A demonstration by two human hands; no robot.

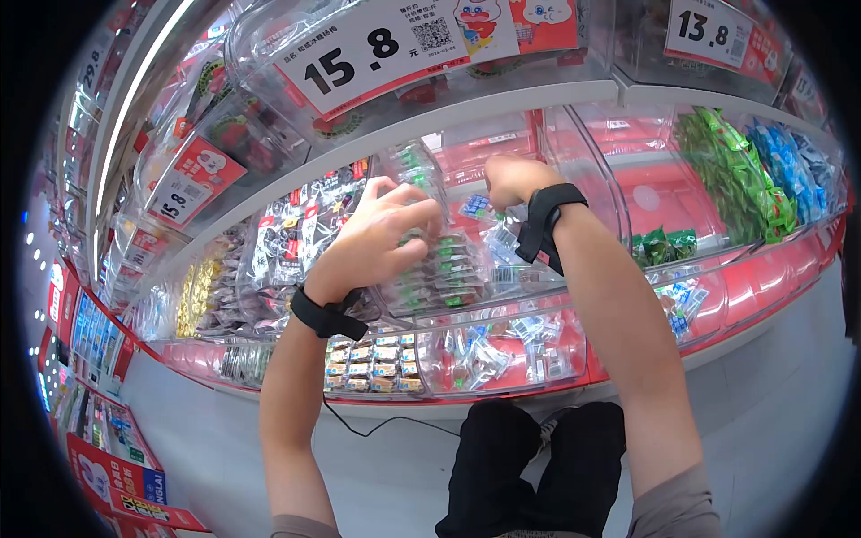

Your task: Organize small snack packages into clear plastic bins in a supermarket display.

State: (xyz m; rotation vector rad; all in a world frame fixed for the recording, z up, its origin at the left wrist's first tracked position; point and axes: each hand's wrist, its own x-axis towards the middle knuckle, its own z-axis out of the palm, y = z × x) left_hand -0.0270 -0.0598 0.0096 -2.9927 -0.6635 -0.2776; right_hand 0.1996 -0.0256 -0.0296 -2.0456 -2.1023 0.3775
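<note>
Over a compartment of clear packets with green marks [453, 260], my left hand [381, 231] hangs with its fingers bent and apart, and nothing shows between them. My right hand [522, 184] is at the neighbouring compartment, its fingers curled inward; what they hold, if anything, is hidden. Just below it lie small clear and blue-white packets [502, 247]. Both wrists wear black straps. Black-and-white packets [296, 224] fill the compartment left of my left hand.
A shelf edge [466, 108] with price tags [377, 58] runs above my hands. Clear dividers [596, 170] separate the compartments. Green packets [740, 170] and blue packets [789, 166] stand at the right. A lower tier holds small wrapped packs [372, 363]. A black cable hangs below.
</note>
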